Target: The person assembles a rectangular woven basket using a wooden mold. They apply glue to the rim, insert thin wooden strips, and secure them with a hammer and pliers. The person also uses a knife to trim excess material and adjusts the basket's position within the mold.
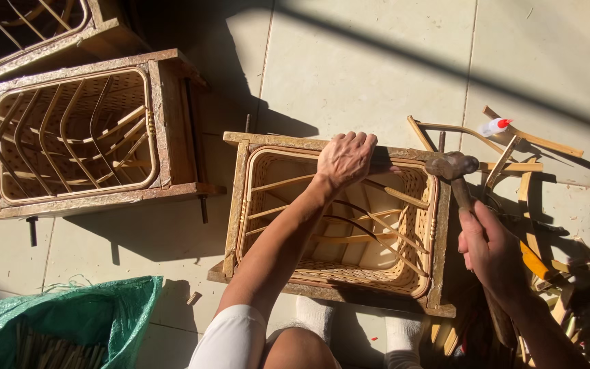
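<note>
sunlight falls across a pale tiled floor (377,61) where a wooden-framed wicker crate (339,225) lies open side up, just ahead of the person's white-socked feet (315,316). the left hand (346,158) rests on the crate's far rim, fingers curled down over the frame edge in a closed grip. the right hand (489,249) is wrapped tight around the handle of a hammer (453,169), whose metal head sits at the crate's far right corner, touching or just above it; i cannot tell which. a second, similar crate (80,137) lies well to the left. a small glue bottle (494,126) with a red cap lies among cane offcuts (513,167) on the right. a green sack (69,328) holding thin sticks sits lower left.
</note>
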